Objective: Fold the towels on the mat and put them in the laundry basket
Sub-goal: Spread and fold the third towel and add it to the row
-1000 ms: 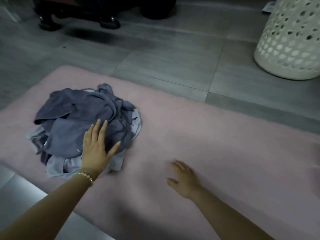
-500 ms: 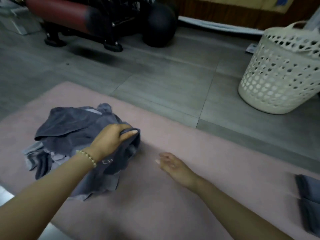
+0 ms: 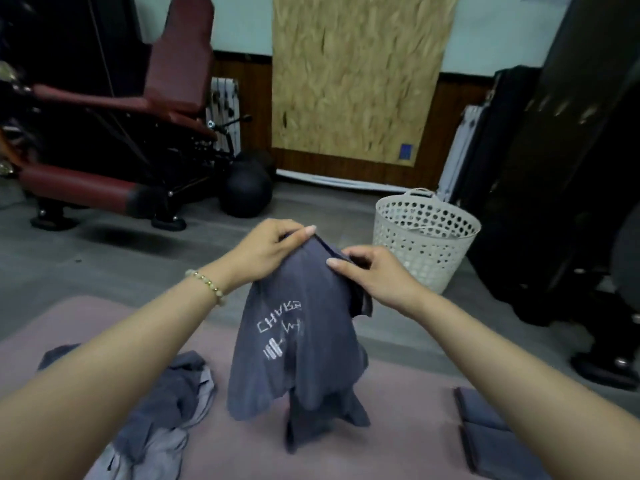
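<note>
Pinching the towel's [image 3: 304,341] top edge, your left hand [image 3: 270,251] and right hand [image 3: 374,275] hold it hanging above the mat's [image 3: 408,410] middle, likely so it drapes flat for folding. A crumpled pile [image 3: 166,403] lies near the left edge and folded towels [image 3: 485,431] near the right. The laundry basket [image 3: 426,237] stands beyond the far edge.

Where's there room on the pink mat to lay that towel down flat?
The mat is bare in the middle, between the crumpled pile on the left and the folded towels on the right, under the held towel. Both those sides are crowded.
</note>
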